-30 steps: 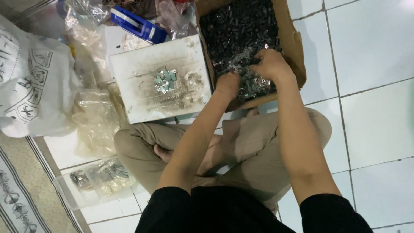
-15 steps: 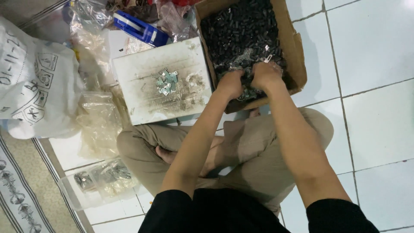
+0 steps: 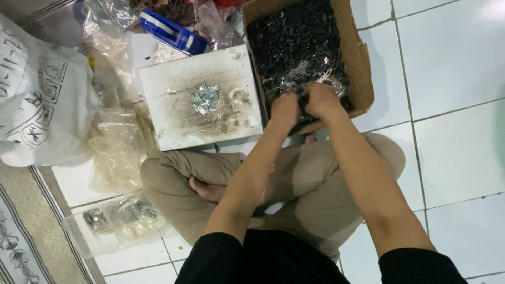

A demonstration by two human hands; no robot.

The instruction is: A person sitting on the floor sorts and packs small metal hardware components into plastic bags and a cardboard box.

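Head view: a person sits cross-legged on a white tiled floor (image 3: 452, 63), both hands plunged into the near end of a cardboard box (image 3: 360, 79). The left hand (image 3: 284, 109) and right hand (image 3: 322, 100) sit side by side, nearly touching, knuckles up and fingers curled down into a crinkled clear plastic bag (image 3: 329, 79) that lies among the box's fill. Each grip is closed around the bag's shiny film; how much of it each has hold of cannot be told. The bag bunches up just beyond the right hand, too crumpled to show a long axis.

The box is brown and oblong, its long axis running away from the hands, and is heaped with small black parts (image 3: 300, 42), dull, short and cylinder-like. Just left of the left hand lies a square white board (image 3: 173, 126), smudged with grey dirt, carrying a little cluster of pale metal pieces (image 3: 204, 98). Beyond that, farther from the hands, rests a blue plastic tool (image 3: 171, 31) among loose clear bags. Well to the left sits a bulging white sack (image 3: 37, 105).
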